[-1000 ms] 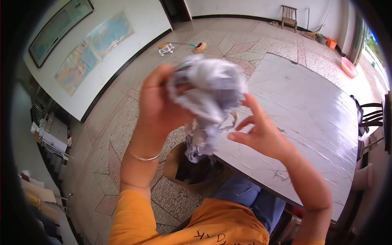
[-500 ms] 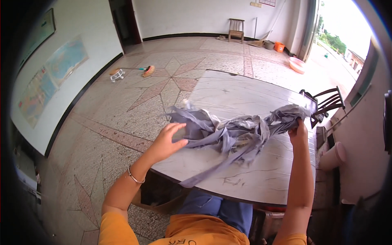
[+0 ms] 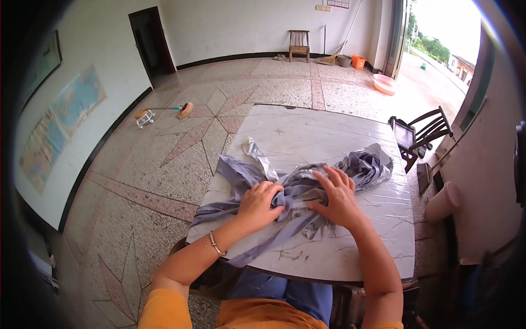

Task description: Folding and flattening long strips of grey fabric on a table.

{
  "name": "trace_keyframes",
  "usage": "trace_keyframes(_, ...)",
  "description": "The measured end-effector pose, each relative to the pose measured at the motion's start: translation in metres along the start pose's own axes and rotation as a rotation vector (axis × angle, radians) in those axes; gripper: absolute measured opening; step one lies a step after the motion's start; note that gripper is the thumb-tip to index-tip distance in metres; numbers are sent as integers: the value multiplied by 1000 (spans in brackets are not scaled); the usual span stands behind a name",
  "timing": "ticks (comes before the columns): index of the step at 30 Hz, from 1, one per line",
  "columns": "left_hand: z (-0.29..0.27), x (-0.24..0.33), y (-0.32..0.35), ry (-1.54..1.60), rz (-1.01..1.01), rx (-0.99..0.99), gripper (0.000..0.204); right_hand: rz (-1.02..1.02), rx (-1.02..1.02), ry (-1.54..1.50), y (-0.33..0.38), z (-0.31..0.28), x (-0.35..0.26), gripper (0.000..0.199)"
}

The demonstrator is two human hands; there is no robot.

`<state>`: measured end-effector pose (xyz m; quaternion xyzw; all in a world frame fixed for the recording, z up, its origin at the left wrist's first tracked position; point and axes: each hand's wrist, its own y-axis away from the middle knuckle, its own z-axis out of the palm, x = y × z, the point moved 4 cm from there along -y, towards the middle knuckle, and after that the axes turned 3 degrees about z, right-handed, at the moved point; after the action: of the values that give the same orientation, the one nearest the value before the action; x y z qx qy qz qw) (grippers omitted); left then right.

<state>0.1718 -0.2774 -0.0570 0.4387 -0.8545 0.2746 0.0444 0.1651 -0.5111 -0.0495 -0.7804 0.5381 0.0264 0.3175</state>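
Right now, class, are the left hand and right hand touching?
Apart. The head view shows grey cloth in the gap between the left hand and the right hand.

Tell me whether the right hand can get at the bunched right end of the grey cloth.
Likely yes: the right hand is spread right beside the bunched end, with nothing visible standing between them.

Orange short-sleeved top, blue trousers, slim silver-coloured left-arm bangle
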Motion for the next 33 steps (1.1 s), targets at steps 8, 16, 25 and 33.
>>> trace_keyframes(8,-43,-73,27,174,-208,131,28,277,57,95,9,-19,74,50)
trace_keyframes(16,-106,-66,48,1409,-458,287,24,330,35,119,0,-20,44,96)
trace_keyframes(25,-60,68,58,771,170,-1166,36,547,423,-16,7,-37,69,81)
trace_keyframes(33,-31,70,13,694,87,-671,29,242,378,266,3,-47,25,42)
